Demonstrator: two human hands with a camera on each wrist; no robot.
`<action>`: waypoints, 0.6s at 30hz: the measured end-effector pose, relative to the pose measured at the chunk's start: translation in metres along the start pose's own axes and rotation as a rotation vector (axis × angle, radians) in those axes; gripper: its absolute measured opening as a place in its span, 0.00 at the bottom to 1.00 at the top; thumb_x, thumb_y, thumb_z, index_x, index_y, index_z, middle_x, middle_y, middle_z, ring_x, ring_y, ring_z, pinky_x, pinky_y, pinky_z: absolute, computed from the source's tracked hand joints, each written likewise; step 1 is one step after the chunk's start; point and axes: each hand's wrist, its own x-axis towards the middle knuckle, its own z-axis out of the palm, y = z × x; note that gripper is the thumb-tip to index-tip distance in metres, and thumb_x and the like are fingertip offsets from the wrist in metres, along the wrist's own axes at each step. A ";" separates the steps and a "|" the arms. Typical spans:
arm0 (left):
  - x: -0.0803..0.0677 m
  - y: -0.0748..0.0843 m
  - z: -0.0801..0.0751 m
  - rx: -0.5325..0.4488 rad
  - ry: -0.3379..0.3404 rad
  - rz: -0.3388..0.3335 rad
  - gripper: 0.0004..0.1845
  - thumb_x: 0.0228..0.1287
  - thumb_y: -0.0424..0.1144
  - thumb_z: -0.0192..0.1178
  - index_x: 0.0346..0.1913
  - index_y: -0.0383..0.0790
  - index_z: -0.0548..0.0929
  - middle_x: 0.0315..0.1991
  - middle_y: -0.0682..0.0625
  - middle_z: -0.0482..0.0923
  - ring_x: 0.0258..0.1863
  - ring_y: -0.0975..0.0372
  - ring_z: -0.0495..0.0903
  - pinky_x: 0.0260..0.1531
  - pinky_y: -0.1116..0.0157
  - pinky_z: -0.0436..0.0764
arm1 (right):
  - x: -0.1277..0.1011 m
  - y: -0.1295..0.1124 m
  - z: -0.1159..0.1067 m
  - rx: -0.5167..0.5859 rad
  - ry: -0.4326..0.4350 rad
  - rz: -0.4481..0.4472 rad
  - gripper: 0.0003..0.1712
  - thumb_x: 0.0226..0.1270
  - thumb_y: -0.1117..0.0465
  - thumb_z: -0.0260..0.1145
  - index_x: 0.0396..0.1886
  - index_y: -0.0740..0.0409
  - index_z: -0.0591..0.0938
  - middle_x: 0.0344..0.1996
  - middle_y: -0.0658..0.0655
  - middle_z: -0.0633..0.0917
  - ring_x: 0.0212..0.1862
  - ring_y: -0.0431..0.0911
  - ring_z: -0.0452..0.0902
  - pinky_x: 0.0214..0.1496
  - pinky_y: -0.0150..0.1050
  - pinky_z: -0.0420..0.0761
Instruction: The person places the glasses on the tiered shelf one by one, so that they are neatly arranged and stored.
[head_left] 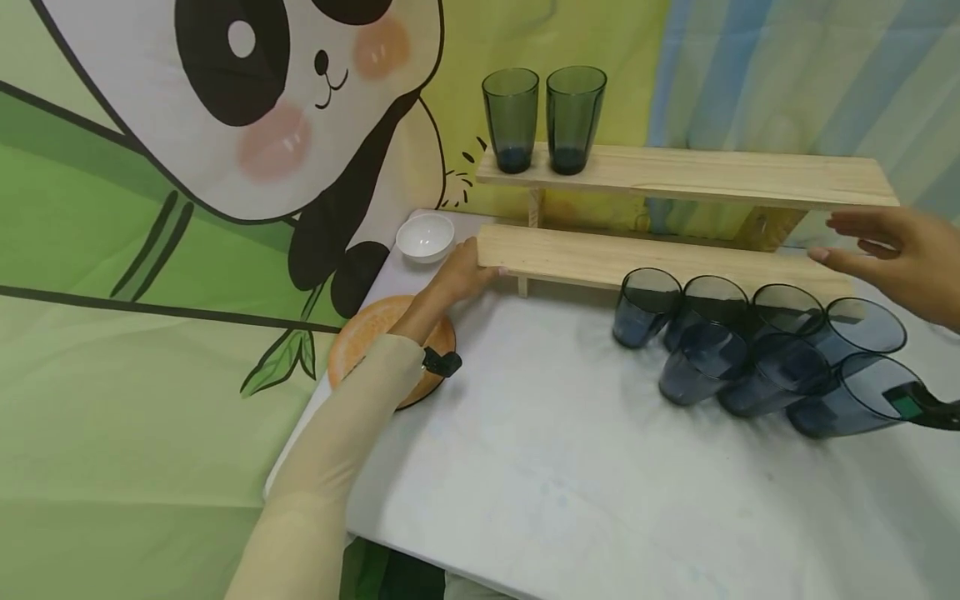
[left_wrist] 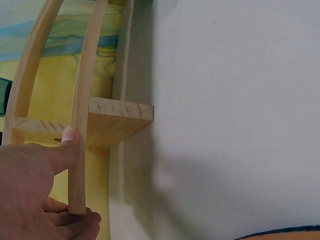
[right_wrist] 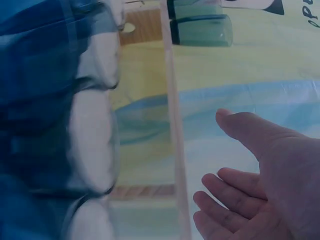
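Observation:
A two-tier wooden shelf stands across the back of the table. My left hand holds the left end of its lower board; in the left wrist view the thumb lies against one face and the fingers wrap round the end. Off the shelf's right end, my right hand hangs with fingers extended and thumb apart, holding nothing. Two tinted drinking glasses, one at the left and one beside it, stand upright on the upper board. Several blue-tinted glasses stand in two rows before the shelf's right half.
Left of the shelf sits a small white bowl. An orange round plate or mat lies under the left forearm near the table's left edge. Printed cloth hangs behind the white table. A black strap piece overlaps the rightmost glass.

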 end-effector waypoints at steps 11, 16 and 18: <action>0.001 -0.003 0.002 -0.006 0.012 0.027 0.38 0.67 0.46 0.67 0.72 0.33 0.63 0.65 0.36 0.70 0.62 0.50 0.71 0.64 0.55 0.67 | -0.055 0.065 0.029 0.106 0.098 0.074 0.39 0.79 0.58 0.57 0.77 0.71 0.50 0.75 0.75 0.49 0.78 0.57 0.38 0.76 0.44 0.39; 0.001 -0.004 0.004 -0.017 0.008 0.045 0.37 0.66 0.46 0.67 0.71 0.33 0.65 0.63 0.36 0.72 0.60 0.51 0.72 0.63 0.56 0.68 | -0.072 0.092 0.037 0.079 0.137 0.110 0.41 0.78 0.58 0.57 0.80 0.61 0.48 0.77 0.69 0.49 0.78 0.51 0.36 0.76 0.48 0.37; 0.000 -0.005 0.004 -0.017 0.005 0.049 0.37 0.66 0.46 0.68 0.71 0.33 0.65 0.63 0.36 0.72 0.60 0.51 0.73 0.63 0.56 0.69 | -0.078 0.102 0.040 0.095 0.135 0.098 0.40 0.78 0.59 0.55 0.81 0.58 0.48 0.77 0.68 0.49 0.78 0.47 0.38 0.76 0.42 0.40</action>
